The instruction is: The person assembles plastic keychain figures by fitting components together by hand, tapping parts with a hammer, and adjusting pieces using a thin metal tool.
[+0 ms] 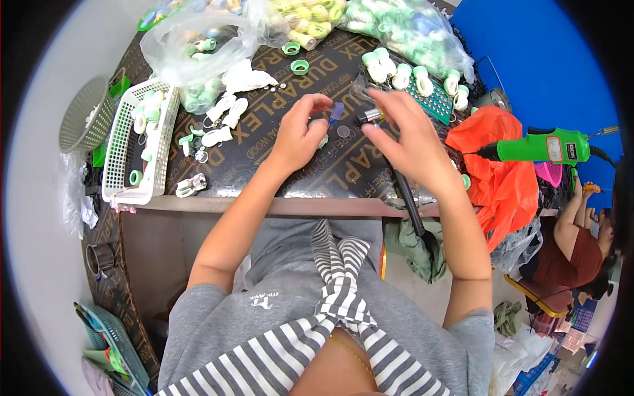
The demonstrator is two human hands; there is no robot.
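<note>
Over the dark printed table [264, 155], my left hand [302, 131] has its fingers curled round a small pale green piece, mostly hidden under the fingertips. A small purple-blue part [337, 112] sticks up beside its index finger. My right hand [406, 135] is to the right, its thumb and fingers apart around the silver and black head of a tool [370, 117]. Whether the hand touches that head is unclear. A black handle [409, 201] runs below the right hand over the table edge. Between the hands lies a small clear disc [343, 131].
A white basket [109, 155] with white and green parts stands at the left. Bags of parts [403, 36] line the back. At the right are a red bag [495, 178] and a hanging green power tool [541, 149]. Another person [574, 244] sits far right.
</note>
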